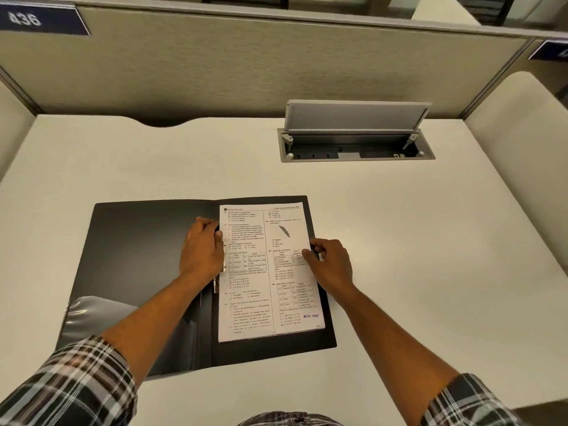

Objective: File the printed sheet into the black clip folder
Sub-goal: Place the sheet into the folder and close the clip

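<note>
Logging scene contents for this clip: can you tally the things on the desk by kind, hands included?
Black clip folder, open: 1
Printed sheet, lying on the folder's right half: 1
Hands: 2, left hand at the metal clip, right hand on the sheet's right edge
Cable box set in the desk, lid up: 1
Total: 5

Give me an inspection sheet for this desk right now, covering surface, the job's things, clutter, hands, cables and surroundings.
Surface: white desk, bare around the folder.
Job's things: black clip folder lies open flat; printed sheet rests on its right half, left edge at the metal clip.
Clutter: nothing seen.
Hands: left hand rests over the clip at the spine; right hand pinches the sheet's right edge.
Cables: nothing seen; the desk's cable hatch stands with its lid up, no cable visible inside.
Surroundings: beige partition behind the desk, with a blue number plate at upper left.
</note>
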Available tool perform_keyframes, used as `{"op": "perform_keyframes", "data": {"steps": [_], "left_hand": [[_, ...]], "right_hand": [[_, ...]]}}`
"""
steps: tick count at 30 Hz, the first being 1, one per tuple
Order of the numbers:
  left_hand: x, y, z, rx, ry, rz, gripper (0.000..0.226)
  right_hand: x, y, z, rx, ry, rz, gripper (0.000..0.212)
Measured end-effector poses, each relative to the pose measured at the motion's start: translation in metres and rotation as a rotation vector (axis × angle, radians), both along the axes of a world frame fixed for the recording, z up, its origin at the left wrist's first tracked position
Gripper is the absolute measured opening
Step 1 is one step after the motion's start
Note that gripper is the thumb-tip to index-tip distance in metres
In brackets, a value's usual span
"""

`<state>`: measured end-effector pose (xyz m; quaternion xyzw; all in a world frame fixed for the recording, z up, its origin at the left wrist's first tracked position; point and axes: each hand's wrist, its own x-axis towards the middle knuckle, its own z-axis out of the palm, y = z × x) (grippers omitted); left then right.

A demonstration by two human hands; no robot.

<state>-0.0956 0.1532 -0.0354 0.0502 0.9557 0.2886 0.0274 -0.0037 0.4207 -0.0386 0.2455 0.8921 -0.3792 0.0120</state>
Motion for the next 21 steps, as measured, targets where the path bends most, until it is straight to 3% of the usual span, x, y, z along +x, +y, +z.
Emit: {"op": "perform_keyframes", "data": {"steps": [16, 21], "left_hand": [[0.000, 0.001, 0.003, -0.016, -0.018, 0.013, 0.036], [0.007, -0.007, 0.010, 0.005, -0.028, 0.008, 0.040]], "right_hand": [[0.000, -0.002, 0.004, -0.045, -0.024, -0.022, 0.044], [0.003, -0.011, 0.017, -0.103, 0.069, -0.124, 0.024]]}}
